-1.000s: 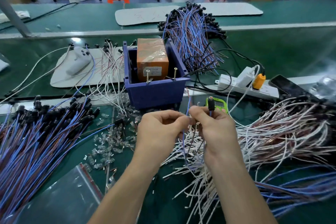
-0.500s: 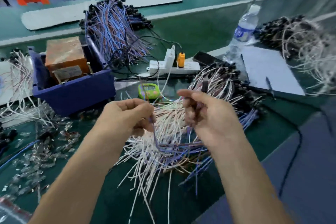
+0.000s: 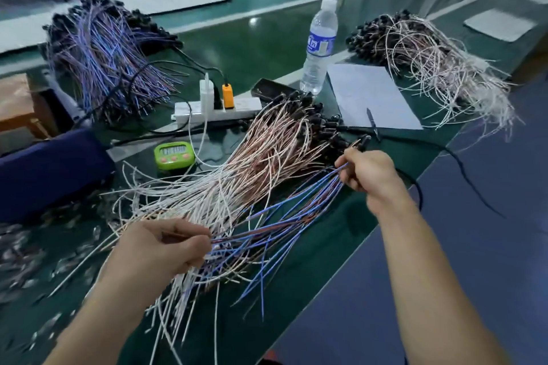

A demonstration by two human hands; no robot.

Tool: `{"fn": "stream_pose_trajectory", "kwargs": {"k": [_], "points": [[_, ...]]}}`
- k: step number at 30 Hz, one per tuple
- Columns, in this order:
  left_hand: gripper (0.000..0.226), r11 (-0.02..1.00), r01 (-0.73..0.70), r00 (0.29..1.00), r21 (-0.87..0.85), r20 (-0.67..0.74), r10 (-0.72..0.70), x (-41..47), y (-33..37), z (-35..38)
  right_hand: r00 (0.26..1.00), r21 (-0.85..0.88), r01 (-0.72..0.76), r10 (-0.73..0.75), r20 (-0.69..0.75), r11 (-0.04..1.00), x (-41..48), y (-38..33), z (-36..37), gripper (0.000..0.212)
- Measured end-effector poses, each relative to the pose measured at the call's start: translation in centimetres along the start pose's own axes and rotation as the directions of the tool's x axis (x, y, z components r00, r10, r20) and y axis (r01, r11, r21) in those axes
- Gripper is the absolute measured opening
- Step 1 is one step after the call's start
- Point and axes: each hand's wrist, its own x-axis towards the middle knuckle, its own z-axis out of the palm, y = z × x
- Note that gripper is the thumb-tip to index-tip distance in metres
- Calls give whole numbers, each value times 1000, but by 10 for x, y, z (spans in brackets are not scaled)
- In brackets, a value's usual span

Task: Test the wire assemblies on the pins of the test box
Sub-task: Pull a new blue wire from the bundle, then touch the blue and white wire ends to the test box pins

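Likely between probes; holding blue-brown wire assembly (image 3: 296, 192) over white-pink pile (image 3: 237, 181), bare ends pinched in left hand (image 3: 166, 249), plug pinched in right hand (image 3: 370, 175); next needs ends on test box (image 3: 53, 169) pins, far left.

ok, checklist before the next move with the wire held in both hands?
1. Left hand pinches the loose end of the wire: ok.
2. Right hand grips the plug end: ok.
3. Wire free of the white pile beneath it: cannot tell.
4. Test box pins in view: not ok, box cut off at the left edge.
5. Timer readable: cannot tell, blurred.
6. Bottle upright, clear of both hands: ok.
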Motion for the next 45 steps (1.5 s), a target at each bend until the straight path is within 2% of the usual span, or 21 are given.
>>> {"fn": "stream_pose_trajectory", "kwargs": {"k": [7, 13, 17, 22, 24, 27, 32, 35, 39, 45], "points": [[23, 932, -42, 993, 359, -89, 79, -7, 10, 14, 989, -343, 32, -80, -125, 939, 15, 14, 0, 37], [31, 847, -117, 976, 519, -97, 195, -16, 18, 29, 977, -483, 32, -129, -168, 875, 19, 10, -1, 42], [23, 866, -147, 978, 478, -63, 201, -15, 15, 31, 985, -526, 63, -136, -102, 848, 8, 6, 0, 52], [17, 941, -187, 969, 284, -103, 224, -8, 4, 17, 933, -593, 113, -291, -213, 797, -23, 0, 7, 45], [19, 963, -210, 966, 169, -117, 231, -4, 2, 10, 944, -567, 188, -306, -120, 802, -41, -4, 22, 41], [23, 976, -213, 965, 41, -146, 216, 2, 2, 1, 943, -493, 327, -309, 119, 806, -69, -9, 54, 37], [25, 975, -199, 961, -101, -213, 174, 5, 0, -22, 831, -325, 500, -340, 440, 802, -105, -17, 119, 28], [25, 969, -207, 950, -134, -266, 166, 1, -7, -40, 746, -268, 581, -371, 554, 768, -125, -25, 158, 21], [31, 945, -256, 917, -205, -361, 170, -9, -23, -66, 625, -136, 589, -342, 701, 797, -153, -34, 206, 19], [36, 885, -344, 814, -315, -570, 114, -23, -49, -112, 536, -24, 556, -336, 775, 830, -194, -41, 269, 15]]}}
